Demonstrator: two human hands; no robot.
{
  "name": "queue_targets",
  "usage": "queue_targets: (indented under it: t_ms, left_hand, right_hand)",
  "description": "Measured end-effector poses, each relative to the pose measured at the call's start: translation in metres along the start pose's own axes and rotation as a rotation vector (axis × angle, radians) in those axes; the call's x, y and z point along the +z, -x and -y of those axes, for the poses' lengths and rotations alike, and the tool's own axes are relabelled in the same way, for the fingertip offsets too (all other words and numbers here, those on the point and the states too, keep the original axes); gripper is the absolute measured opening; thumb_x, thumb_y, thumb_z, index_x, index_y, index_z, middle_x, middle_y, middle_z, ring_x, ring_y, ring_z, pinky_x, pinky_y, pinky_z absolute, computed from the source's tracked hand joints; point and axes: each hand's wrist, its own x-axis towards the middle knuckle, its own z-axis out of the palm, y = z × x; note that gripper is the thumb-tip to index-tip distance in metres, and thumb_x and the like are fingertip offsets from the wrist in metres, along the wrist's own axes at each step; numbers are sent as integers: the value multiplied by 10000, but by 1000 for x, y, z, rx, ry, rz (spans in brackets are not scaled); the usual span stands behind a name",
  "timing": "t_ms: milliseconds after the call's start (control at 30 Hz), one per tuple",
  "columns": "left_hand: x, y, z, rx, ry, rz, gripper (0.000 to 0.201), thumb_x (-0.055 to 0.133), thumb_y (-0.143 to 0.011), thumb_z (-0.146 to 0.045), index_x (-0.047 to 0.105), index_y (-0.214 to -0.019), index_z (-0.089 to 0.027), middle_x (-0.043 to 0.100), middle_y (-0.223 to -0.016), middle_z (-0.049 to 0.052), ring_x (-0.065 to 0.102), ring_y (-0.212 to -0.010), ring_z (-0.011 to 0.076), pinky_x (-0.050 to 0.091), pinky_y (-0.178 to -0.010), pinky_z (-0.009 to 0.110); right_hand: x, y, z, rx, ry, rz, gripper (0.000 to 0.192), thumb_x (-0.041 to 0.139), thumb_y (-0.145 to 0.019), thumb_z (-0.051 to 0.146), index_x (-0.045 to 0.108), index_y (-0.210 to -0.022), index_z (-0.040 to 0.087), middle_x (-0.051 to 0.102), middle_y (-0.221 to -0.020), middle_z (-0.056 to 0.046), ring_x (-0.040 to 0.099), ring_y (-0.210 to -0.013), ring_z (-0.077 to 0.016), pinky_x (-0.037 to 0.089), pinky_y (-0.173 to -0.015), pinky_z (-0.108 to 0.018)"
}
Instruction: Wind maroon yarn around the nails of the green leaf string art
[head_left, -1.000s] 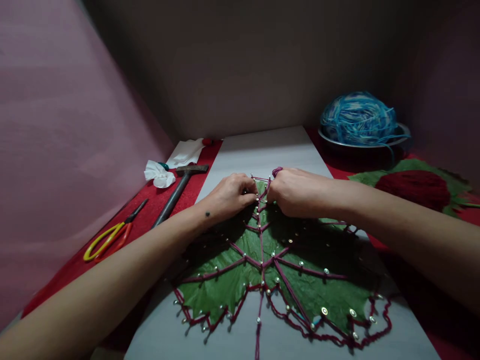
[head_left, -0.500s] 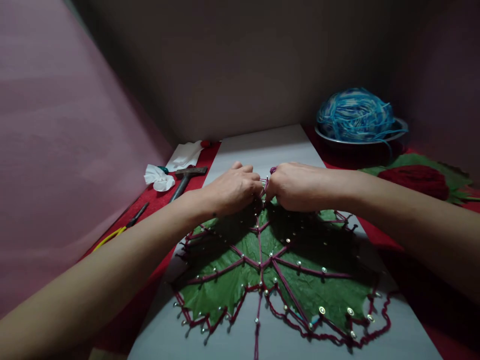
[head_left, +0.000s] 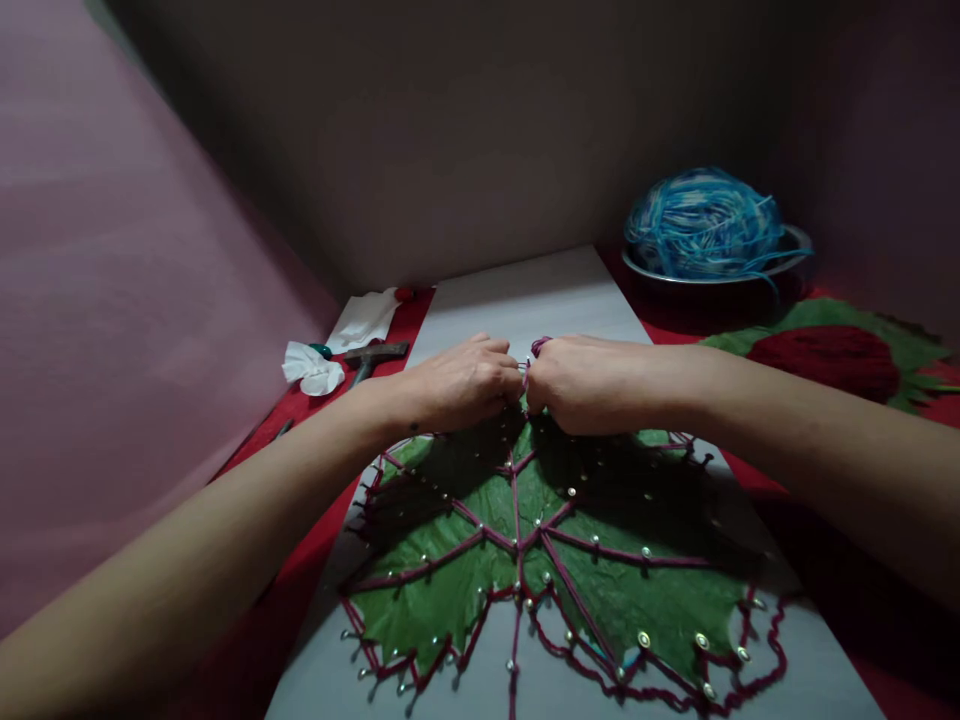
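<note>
A green leaf [head_left: 442, 510] lies on a white board [head_left: 517, 285], ringed by nails. Purple yarn [head_left: 516, 490] runs from nail to nail along its veins, and dark red yarn [head_left: 652, 692] follows its lower edge. At the leaf's far tip, my left hand [head_left: 469, 380] is closed with its fingertips pinching the purple yarn. Just to its right my right hand [head_left: 577, 385] is curled shut on the purple yarn, a bit of which shows above the knuckles. A short strand spans the narrow gap between both hands. The fingertips and the tip's nails are mostly hidden.
On the red cloth [head_left: 300, 405] at left are a hammer [head_left: 376, 352], crumpled white tissue [head_left: 315, 370] and a flat white sheet [head_left: 364, 320]. At right, a metal bowl [head_left: 799, 245] holds blue yarn [head_left: 705, 225]. Dark red yarn [head_left: 825, 362] rests on another leaf [head_left: 832, 316].
My hands stay close together at the leaf's tip, with my right hand slightly nearer the left. The view has shifted a little, and my left forearm now covers the yellow-handled tool.
</note>
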Motion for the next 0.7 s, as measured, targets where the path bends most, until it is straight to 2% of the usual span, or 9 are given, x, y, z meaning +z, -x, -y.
queue_targets:
  t_ms: [267,500,600,700]
  left_hand:
    - [8,2,4,36,59,-77,214,463,-909,-159,628,-773,-170,650,-750,27,429,-709,165,320,-686,313]
    - [6,6,1,-14,25,-63,247,466,-927,-199,589,-715,-170,611,-700,24,418,-706,166,298,-655,324]
    - [2,12,3,-24,102,-59,162,483,-912,-185,606,-807,-182,616,-739,17,427,-737,169,313,-663,315]
    - [-1,21,6,-100,208,-84,101,499,-894,-169,597,-918,-167,596,-753,26,439,-762,171,339,-647,289]
  right_hand:
    - [-3,1,0,-76,8,42,201,490,-671,47,641,-633,175,516,-529,-24,353,-467,-113,255,-469,-273]
    - [5,2,-7,-95,-69,37,245,470,-681,25,651,-657,187,592,-617,-38,459,-549,-123,311,-537,-273]
    - [7,5,-8,-60,-113,25,245,474,-696,22,643,-644,192,608,-637,-42,494,-574,-127,346,-572,-271]
    - [8,7,-9,-57,-150,5,246,476,-700,14,628,-635,197,611,-643,-39,510,-590,-134,361,-589,-275]
